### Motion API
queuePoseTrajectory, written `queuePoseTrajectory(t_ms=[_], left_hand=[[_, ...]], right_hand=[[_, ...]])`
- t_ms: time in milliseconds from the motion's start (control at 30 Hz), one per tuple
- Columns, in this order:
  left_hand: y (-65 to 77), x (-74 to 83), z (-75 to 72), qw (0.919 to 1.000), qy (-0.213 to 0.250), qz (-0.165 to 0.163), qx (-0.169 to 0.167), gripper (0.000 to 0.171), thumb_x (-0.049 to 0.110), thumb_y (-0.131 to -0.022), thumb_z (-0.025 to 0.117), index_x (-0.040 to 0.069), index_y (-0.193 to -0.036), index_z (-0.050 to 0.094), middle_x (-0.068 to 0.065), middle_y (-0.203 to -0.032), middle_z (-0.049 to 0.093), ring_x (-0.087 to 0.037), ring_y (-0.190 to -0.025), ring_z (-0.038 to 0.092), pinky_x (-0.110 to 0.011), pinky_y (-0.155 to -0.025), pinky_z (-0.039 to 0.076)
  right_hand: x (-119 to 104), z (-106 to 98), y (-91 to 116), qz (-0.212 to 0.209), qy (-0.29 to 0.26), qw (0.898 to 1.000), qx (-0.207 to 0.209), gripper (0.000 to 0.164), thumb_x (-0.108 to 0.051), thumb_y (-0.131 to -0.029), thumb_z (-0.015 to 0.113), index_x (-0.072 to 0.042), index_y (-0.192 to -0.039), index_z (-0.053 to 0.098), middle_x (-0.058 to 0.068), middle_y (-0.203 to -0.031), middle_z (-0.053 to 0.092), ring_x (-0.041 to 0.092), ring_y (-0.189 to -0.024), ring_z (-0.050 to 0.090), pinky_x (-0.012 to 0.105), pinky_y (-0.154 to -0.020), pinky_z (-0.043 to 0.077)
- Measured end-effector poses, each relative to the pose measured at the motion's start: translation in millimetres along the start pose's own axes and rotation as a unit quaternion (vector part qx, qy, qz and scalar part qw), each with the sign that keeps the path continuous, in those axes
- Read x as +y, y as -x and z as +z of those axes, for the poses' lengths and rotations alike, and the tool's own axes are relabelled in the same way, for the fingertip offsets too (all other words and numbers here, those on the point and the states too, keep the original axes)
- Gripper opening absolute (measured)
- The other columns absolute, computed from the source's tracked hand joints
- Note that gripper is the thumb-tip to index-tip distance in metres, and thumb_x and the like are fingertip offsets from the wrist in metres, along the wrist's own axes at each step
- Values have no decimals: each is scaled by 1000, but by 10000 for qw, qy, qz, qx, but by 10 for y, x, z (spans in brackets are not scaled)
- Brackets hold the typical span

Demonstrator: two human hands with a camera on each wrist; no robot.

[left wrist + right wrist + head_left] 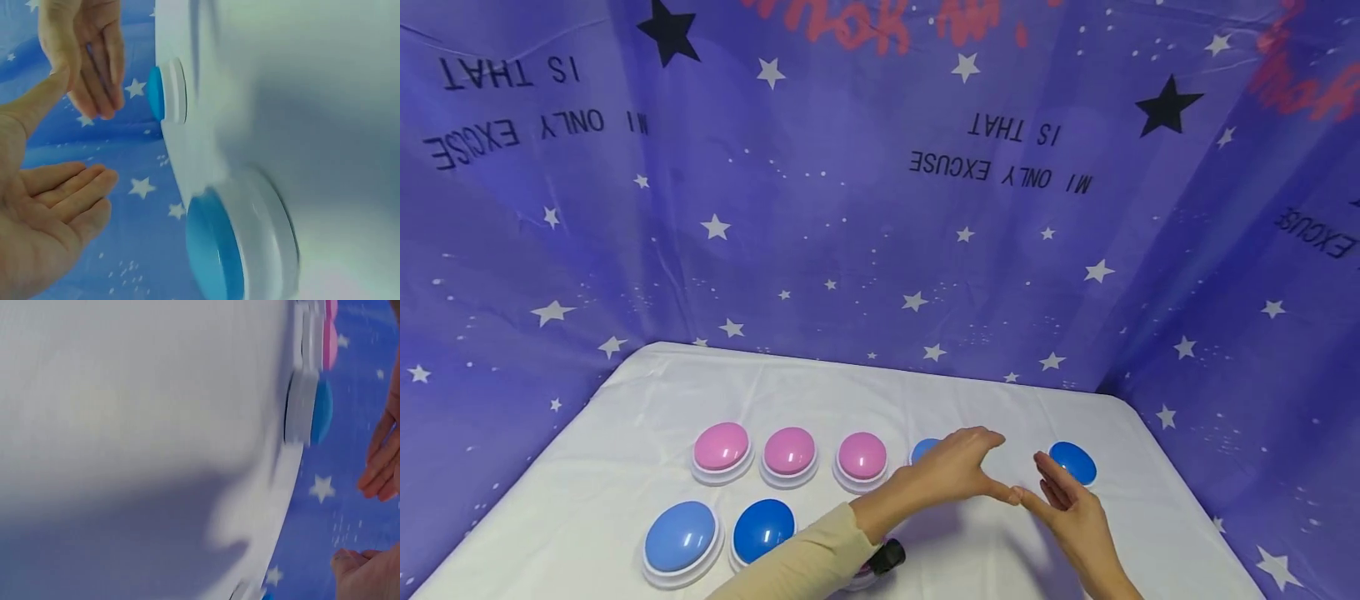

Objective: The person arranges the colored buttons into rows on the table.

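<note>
My left hand [951, 468] hovers above the white table, its fingers gently bent and holding nothing. Opposite it, my right hand [1078, 521] is raised with fingers extended, also holding nothing. The two thumb tips meet between them, while the other fingers stay apart. Behind my left hand, a light blue dome button [923, 450] in a white base is partly covered. A darker blue button [1072, 463] stands just beyond my right fingertips. In the left wrist view both blue buttons sit on the table, apart from the hands.
Three pink buttons [789, 452] line the back row to the left. Nearer stand a light blue button [681, 537] and a blue button [763, 529]; another is mostly hidden under my left sleeve [812, 554]. A purple star-print curtain [850, 208] surrounds the white-covered table [587, 492].
</note>
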State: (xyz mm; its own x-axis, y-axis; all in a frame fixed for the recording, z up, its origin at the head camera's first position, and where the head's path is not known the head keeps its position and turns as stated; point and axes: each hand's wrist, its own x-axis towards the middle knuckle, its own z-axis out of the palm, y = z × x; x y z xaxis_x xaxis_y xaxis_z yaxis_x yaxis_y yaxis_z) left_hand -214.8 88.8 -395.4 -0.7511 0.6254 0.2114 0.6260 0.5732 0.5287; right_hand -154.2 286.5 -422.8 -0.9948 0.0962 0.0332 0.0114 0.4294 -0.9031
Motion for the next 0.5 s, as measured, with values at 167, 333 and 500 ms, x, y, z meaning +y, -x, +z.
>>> queuePoseTrajectory(t_ms=[167,333,500], left_hand=[[-307,62,205,10000,-30,-25,-7,80,53,-74,83,7,-135,59,2,-128,63,-8,-117,57,-19,-94,44],[-542,105,405,9998,-18,-209,-25,81,54,-74,83,9,-137,58,4,-129,62,-7,-116,56,-18,-94,44],[-704,121,578,9991,-32,-421,43,83,51,-72,85,9,-138,57,3,-131,61,-7,-117,56,-19,-95,44]], right_hand=[[74,-255,-91,203,-61,9996,202,83,-29,-89,76,-1,-153,31,16,-157,31,34,-141,30,5,-92,36],[248,-488,-183,247,284,9983,437,84,-31,-90,75,-4,-155,29,18,-158,29,37,-141,30,5,-91,35],[478,-688,-316,270,981,9940,389,89,-40,-90,73,-4,-156,24,20,-158,26,40,-141,30,7,-97,33]])
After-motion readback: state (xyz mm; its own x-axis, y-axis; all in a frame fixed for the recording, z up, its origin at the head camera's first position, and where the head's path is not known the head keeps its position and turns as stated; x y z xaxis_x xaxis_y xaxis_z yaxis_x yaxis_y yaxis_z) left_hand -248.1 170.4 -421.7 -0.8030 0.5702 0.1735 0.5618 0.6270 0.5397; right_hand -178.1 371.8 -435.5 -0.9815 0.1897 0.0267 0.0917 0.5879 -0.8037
